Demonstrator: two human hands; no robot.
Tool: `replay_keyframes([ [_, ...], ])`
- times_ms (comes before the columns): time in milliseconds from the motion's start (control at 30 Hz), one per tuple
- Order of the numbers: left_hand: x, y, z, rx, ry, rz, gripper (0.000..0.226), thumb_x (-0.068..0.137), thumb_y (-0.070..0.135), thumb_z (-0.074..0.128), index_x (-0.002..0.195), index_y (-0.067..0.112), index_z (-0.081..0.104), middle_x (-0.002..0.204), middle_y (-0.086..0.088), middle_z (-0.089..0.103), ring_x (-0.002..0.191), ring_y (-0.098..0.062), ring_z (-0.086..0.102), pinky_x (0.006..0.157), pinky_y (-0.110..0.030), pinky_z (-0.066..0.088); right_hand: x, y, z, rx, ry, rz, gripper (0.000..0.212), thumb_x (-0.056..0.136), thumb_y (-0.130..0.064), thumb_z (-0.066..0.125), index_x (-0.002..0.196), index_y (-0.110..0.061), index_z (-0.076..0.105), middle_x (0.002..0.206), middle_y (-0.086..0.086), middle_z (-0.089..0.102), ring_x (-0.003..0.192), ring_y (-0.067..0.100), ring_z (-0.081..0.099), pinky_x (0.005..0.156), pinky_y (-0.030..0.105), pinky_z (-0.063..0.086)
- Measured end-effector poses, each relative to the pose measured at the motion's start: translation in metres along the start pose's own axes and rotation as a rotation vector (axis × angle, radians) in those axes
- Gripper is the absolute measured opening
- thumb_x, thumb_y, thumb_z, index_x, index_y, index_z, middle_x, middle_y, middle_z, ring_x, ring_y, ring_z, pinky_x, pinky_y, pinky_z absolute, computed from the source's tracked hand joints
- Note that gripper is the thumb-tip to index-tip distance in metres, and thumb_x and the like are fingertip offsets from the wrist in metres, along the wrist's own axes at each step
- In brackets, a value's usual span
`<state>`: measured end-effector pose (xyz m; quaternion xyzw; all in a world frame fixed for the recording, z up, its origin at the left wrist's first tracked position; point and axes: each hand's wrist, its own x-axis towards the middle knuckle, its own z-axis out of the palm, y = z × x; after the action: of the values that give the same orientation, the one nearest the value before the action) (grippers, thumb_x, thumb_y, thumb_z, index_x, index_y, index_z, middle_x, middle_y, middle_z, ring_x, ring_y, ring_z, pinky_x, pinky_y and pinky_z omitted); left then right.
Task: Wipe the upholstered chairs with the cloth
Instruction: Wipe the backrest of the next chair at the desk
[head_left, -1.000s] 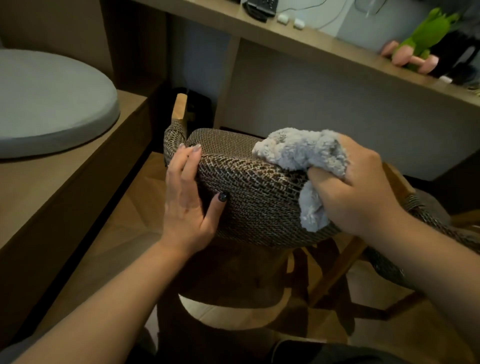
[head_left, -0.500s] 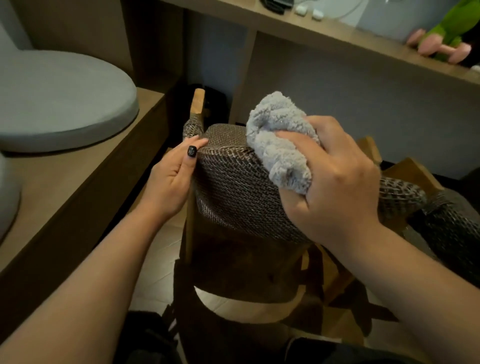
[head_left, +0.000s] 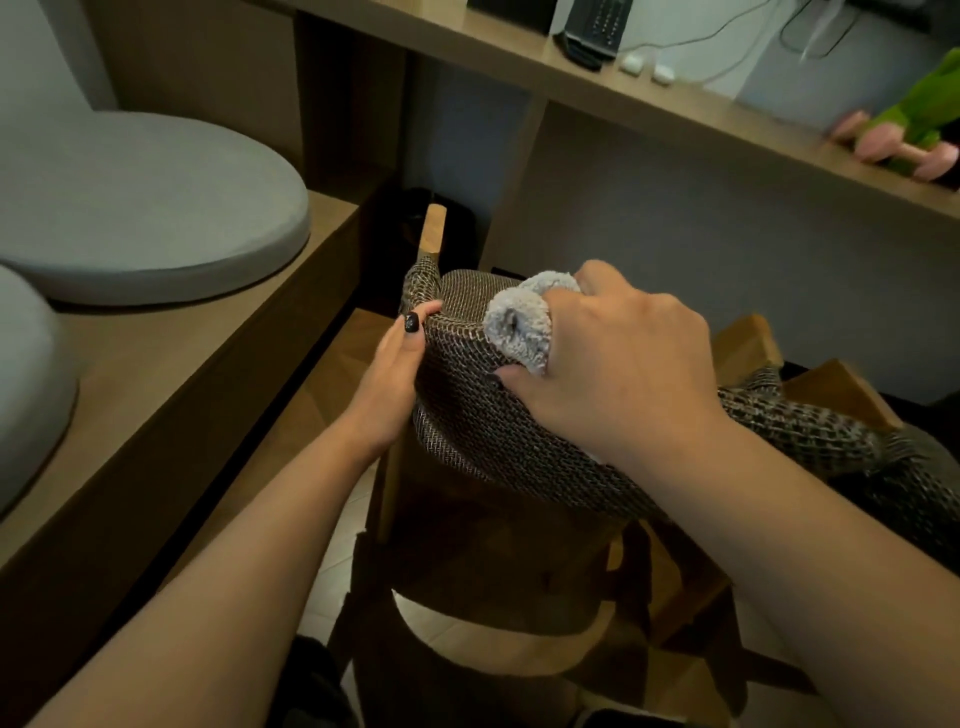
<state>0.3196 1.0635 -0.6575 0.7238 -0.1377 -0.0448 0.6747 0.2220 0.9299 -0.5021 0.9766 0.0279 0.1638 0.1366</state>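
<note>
Starting at the far left, two round grey cushions (head_left: 145, 208) sit on a low wooden bench — smooth, matte fabric with piped edges (one of them runs partly out of view). Next comes the left hand (head_left: 395, 374), its fingers curled over the left end of the chair backrest (head_left: 467, 415) and the thumb, with a dark-painted nail, pressed along the top edge; it grips the rest to steady it. The backrest is a padded, curved band in a coarse brown-and-cream weave, rough-looking and ridged, carried on pale wooden posts, one of which pokes up just behind the left hand. On top of it, near the middle, lies the cloth (head_left: 519, 327) — a fluffy grey bundle, soft and nubby, bunched into a ball. The right hand (head_left: 618, 369) clenches round that bundle and presses it down onto the upper edge of the weave. By my reading the step in hand is wiping the top rim of this chair's back. The next move likely calls for firm, even pressure dragged along the curve to the right, with the left hand bracing against the push. Further right, a second woven chair (head_left: 810, 431) appears beside the first, seemingly not yet wiped.
</note>
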Motion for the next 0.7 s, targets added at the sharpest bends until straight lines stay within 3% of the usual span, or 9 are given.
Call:
replay_keyframes([
  [67, -0.003, 0.006, 0.004, -0.053, 0.018, -0.034, 0.04, 0.104, 0.041, 0.016, 0.133, 0.038, 0.044, 0.128, 0.021, 0.045, 0.102, 0.024, 0.042, 0.086, -0.01, 0.034, 0.0, 0.0, -0.004, 0.029, -0.006, -0.003, 0.045, 0.079, -0.063, 0.057, 0.096, -0.022, 0.058, 0.092, -0.003, 0.037, 0.068, 0.022, 0.034, 0.059, 0.03, 0.03],
  [133, -0.007, 0.009, 0.004, -0.044, 0.042, -0.052, 0.04, 0.105, 0.039, 0.016, 0.13, 0.037, 0.047, 0.127, 0.018, 0.046, 0.097, 0.026, 0.042, 0.078, -0.007, 0.033, -0.002, 0.001, -0.006, 0.048, -0.009, -0.006, 0.043, 0.08, -0.062, 0.058, 0.095, -0.021, 0.059, 0.089, -0.003, 0.035, 0.068, 0.022, 0.036, 0.058, 0.029, 0.031],
  [267, -0.018, 0.011, 0.002, 0.048, 0.101, -0.016, 0.035, 0.101, 0.044, 0.025, 0.12, 0.036, 0.053, 0.138, -0.004, 0.047, 0.124, -0.012, 0.045, 0.103, -0.032, 0.039, -0.017, 0.006, -0.009, 0.057, 0.01, -0.056, 0.043, 0.076, -0.059, 0.064, 0.094, -0.02, 0.061, 0.086, -0.002, 0.042, 0.064, 0.021, 0.039, 0.056, 0.029, 0.03],
  [333, -0.03, 0.011, 0.003, 0.09, 0.117, -0.068, 0.029, 0.091, 0.056, 0.03, 0.108, 0.051, 0.052, 0.142, -0.005, 0.043, 0.134, -0.021, 0.038, 0.109, -0.049, 0.035, -0.031, 0.01, -0.009, 0.05, 0.014, -0.093, 0.043, 0.068, -0.056, 0.073, 0.088, -0.019, 0.065, 0.08, 0.0, 0.049, 0.058, 0.022, 0.047, 0.05, 0.026, 0.029],
  [400, -0.046, 0.016, 0.003, 0.098, 0.112, -0.11, 0.027, 0.084, 0.065, 0.031, 0.104, 0.061, 0.049, 0.151, -0.004, 0.034, 0.143, -0.024, 0.026, 0.112, -0.056, 0.029, -0.043, 0.012, -0.012, 0.066, -0.008, -0.079, 0.045, 0.059, -0.055, 0.079, 0.084, -0.019, 0.067, 0.076, 0.0, 0.052, 0.054, 0.022, 0.053, 0.046, 0.024, 0.029],
  [467, -0.062, 0.027, 0.005, 0.081, 0.099, -0.129, 0.026, 0.092, 0.057, 0.032, 0.115, 0.063, 0.043, 0.157, -0.002, 0.024, 0.146, -0.022, 0.019, 0.115, -0.054, 0.024, -0.05, 0.012, -0.015, 0.082, -0.009, -0.071, 0.047, 0.06, -0.058, 0.077, 0.086, -0.02, 0.067, 0.078, 0.0, 0.052, 0.057, 0.021, 0.056, 0.046, 0.024, 0.031],
  [567, -0.078, 0.042, 0.014, -0.069, 0.097, -0.202, 0.042, 0.104, 0.033, 0.032, 0.145, 0.042, 0.03, 0.159, 0.003, 0.022, 0.145, -0.02, 0.021, 0.117, -0.043, 0.023, -0.052, 0.009, -0.021, 0.114, 0.014, -0.044, 0.047, 0.073, -0.06, 0.065, 0.101, -0.023, 0.063, 0.093, -0.001, 0.051, 0.077, 0.022, 0.059, 0.055, 0.027, 0.036],
  [700, -0.09, 0.065, 0.025, -0.209, 0.093, -0.323, 0.05, 0.104, 0.034, 0.035, 0.152, 0.033, 0.021, 0.157, 0.002, 0.026, 0.143, -0.022, 0.029, 0.112, -0.043, 0.026, -0.055, 0.009, -0.028, 0.161, -0.009, -0.015, 0.047, 0.079, -0.059, 0.059, 0.109, -0.023, 0.059, 0.103, 0.0, 0.049, 0.089, 0.023, 0.059, 0.062, 0.03, 0.037],
])
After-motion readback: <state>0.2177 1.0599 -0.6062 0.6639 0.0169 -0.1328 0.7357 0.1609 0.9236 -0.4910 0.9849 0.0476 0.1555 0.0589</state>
